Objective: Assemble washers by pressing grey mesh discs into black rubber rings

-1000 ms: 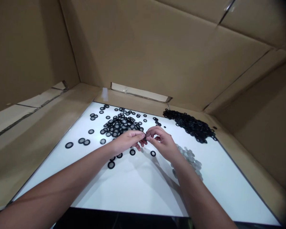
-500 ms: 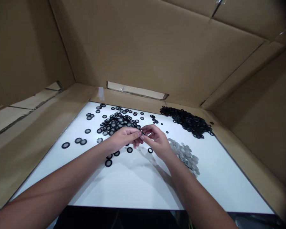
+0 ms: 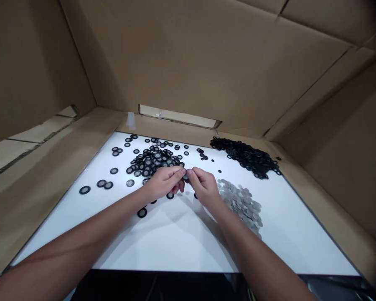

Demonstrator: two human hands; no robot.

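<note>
My left hand (image 3: pixel 164 182) and my right hand (image 3: pixel 203 188) meet above a white panel, their fingertips pinching a small ringed washer (image 3: pixel 185 177) between them. The washer is mostly hidden by my fingers, so its exact make-up is unclear. Behind my left hand lies a heap of black-rimmed mesh washers (image 3: pixel 152 162), with loose ones scattered around it. A pile of plain black rings (image 3: pixel 244 156) lies at the far right, and a pile of silver mesh discs (image 3: pixel 240 204) lies close to my right hand.
The white panel (image 3: pixel 175 238) is bordered by cardboard walls and flaps (image 3: pixel 188 67) at the back and both sides. A few loose washers (image 3: pixel 102 184) lie towards its left edge. A black strip (image 3: pixel 156 284) runs along the near edge.
My fingertips have drawn closer together around the small washer. The view has shifted slightly, and a loose washer below my right hand is now mostly hidden.
</note>
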